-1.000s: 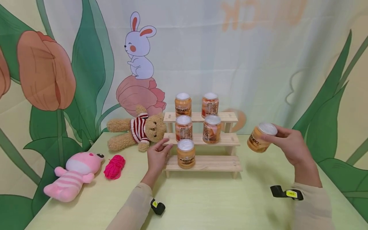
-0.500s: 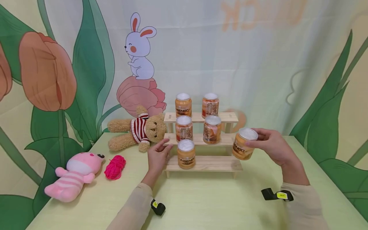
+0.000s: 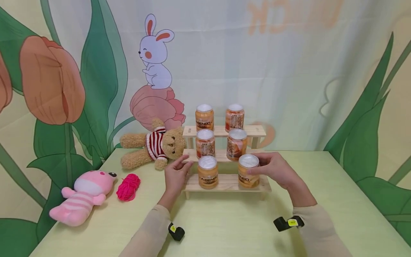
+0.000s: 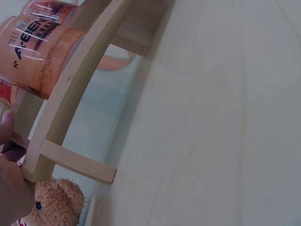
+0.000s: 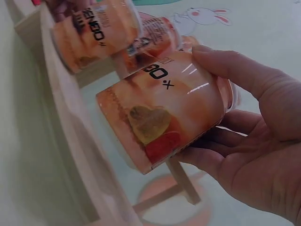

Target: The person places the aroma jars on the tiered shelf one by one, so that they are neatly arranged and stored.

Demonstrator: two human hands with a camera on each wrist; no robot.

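Note:
My right hand (image 3: 277, 169) holds an orange-labelled jar (image 3: 248, 176) with a clear silvery lid, thumb on one side and fingers on the other. The jar is upright at the right part of the lowest tier of a wooden three-tier display rack (image 3: 228, 184). In the right wrist view the jar's base (image 5: 124, 141) is close over the tier's plank. My left hand (image 3: 174, 176) grips the rack's left end by the middle tier. Beside it, another jar (image 3: 208, 173) stands on the lowest tier; in the left wrist view that jar (image 4: 40, 56) shows its printed side.
Two jars (image 3: 204, 117) stand on the top tier and two more (image 3: 237, 144) on the middle one. Left of the rack lie a teddy bear (image 3: 157, 144), a pink plush toy (image 3: 81, 196) and a ball of pink yarn (image 3: 128, 187). A printed curtain (image 3: 289, 89) hangs behind the table.
My right hand has carried its jar leftwards and down, from beside the rack to the right part of the lowest tier. My left hand has stayed at the rack's left end.

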